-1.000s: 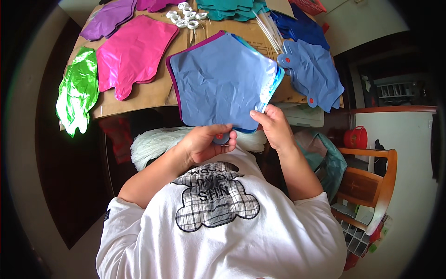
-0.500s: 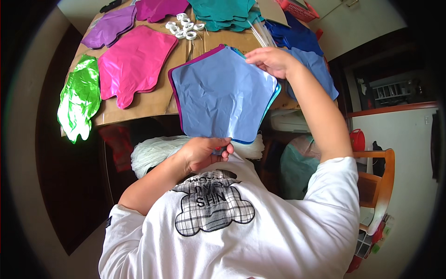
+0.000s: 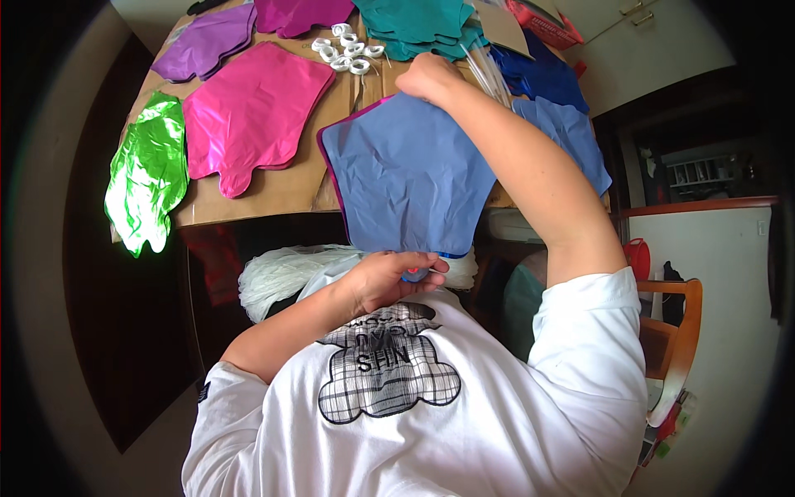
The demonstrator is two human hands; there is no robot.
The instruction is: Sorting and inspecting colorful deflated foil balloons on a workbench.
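left hand [image 3: 394, 278]: pinching 1 layered foil stack [image 3: 414, 182] | right hand [image 3: 427, 79]: curled, hold unclear | white rolls [image 3: 354, 50]: 8

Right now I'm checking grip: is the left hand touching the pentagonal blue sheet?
Touching: the head view shows the left hand gripping the pentagonal blue sheet at its lower end, thumb across.

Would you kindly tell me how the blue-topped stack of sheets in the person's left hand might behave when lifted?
The stack is probably floppy, given the creases across its blue top. It looks thin, so it may be light for its size. Its layers might slip apart, since a magenta edge shows past the blue on the left.
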